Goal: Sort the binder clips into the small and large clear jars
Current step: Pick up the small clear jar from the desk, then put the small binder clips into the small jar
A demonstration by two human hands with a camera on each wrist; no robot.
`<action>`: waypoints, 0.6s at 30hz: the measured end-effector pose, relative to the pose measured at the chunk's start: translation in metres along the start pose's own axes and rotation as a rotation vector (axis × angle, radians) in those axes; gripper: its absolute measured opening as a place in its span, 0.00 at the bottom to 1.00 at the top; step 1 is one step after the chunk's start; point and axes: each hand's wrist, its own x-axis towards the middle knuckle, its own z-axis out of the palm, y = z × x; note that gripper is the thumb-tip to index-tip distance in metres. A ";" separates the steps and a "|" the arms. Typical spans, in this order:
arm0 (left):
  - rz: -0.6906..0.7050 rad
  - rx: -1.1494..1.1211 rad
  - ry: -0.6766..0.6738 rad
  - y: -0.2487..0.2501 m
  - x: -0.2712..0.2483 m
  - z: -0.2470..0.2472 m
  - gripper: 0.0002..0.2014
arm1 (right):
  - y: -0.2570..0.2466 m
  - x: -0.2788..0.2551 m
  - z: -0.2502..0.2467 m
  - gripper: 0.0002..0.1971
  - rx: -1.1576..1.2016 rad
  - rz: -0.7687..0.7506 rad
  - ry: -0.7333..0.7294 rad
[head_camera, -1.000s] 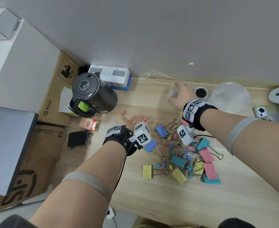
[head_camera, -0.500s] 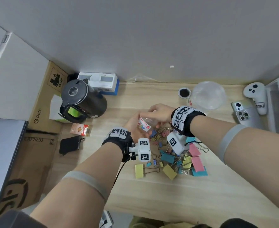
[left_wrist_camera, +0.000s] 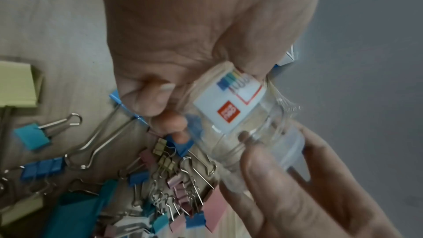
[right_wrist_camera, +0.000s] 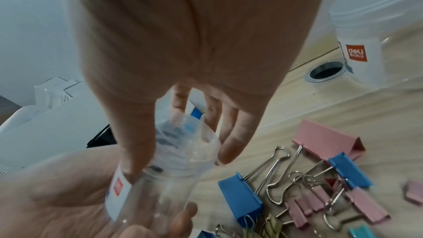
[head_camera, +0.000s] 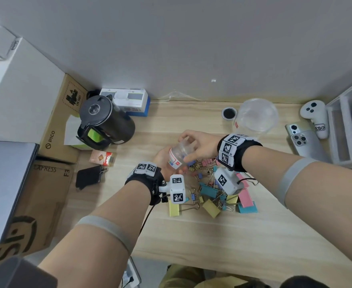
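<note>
Both hands hold the small clear jar point(head_camera: 178, 155), tilted above the table, at the far-left edge of the clip pile. My left hand point(head_camera: 160, 160) cups and grips its labelled base point(left_wrist_camera: 228, 104). My right hand point(head_camera: 195, 143) wraps its fingers point(right_wrist_camera: 228, 133) round the capped end point(right_wrist_camera: 183, 142). In the left wrist view the right hand's fingertips point(left_wrist_camera: 274, 175) sit on the cap. The large clear jar point(head_camera: 256, 118) stands open at the back right, also in the right wrist view point(right_wrist_camera: 377, 39). Several coloured binder clips point(head_camera: 212, 191), large and small, lie in a pile on the table point(right_wrist_camera: 309, 196).
A black kettle point(head_camera: 106, 121) and a white box point(head_camera: 127, 100) stand at the back left. A cable hole point(head_camera: 229, 113) lies beside the large jar. Two phones point(head_camera: 304, 140), a white controller point(head_camera: 316, 116) and a drawer unit point(head_camera: 351, 125) are at the right. Cardboard boxes point(head_camera: 52, 142) flank the left edge.
My right hand carried the small jar from the back of the table to my left hand, which has closed round its base. The head camera shifted.
</note>
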 end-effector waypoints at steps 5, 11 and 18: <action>-0.034 -0.049 -0.044 -0.002 -0.013 -0.010 0.25 | 0.005 -0.006 0.001 0.36 0.054 0.022 0.008; -0.017 -0.072 -0.123 0.000 -0.022 -0.007 0.22 | 0.003 -0.006 0.012 0.42 0.048 0.008 0.006; -0.037 -0.035 -0.069 -0.018 -0.012 -0.038 0.22 | 0.030 -0.005 0.028 0.32 -0.355 0.136 0.105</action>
